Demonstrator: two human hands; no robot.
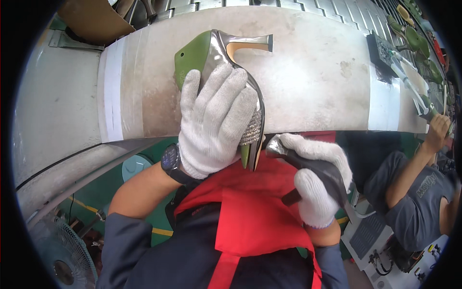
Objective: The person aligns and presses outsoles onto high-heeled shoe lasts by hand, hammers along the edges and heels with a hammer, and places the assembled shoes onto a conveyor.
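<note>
A silver high-heeled shoe (259, 91) lies on its side on the pale worktop, with a green shoe last (195, 52) inside it. Its heel points right, and its toe hangs over the near edge of the worktop. A band of glittering stones crosses the shoe near the toe. My left hand (219, 113), in a white knit glove, holds the shoe with its fingers laid across the side. Just right of the toe, my gloved right hand (320, 178) is closed around a dark handheld tool (315, 166) with a shiny metal end. The tool's end is close to the toe; whether they touch I cannot tell.
Beyond the worktop (317, 62) runs a slatted metal conveyor (269, 5). A co-worker (414, 197) sits at the right, near several green lasts (416, 41). A brown curved piece (96, 21) stands at the far left. A fan (62, 255) is at the lower left.
</note>
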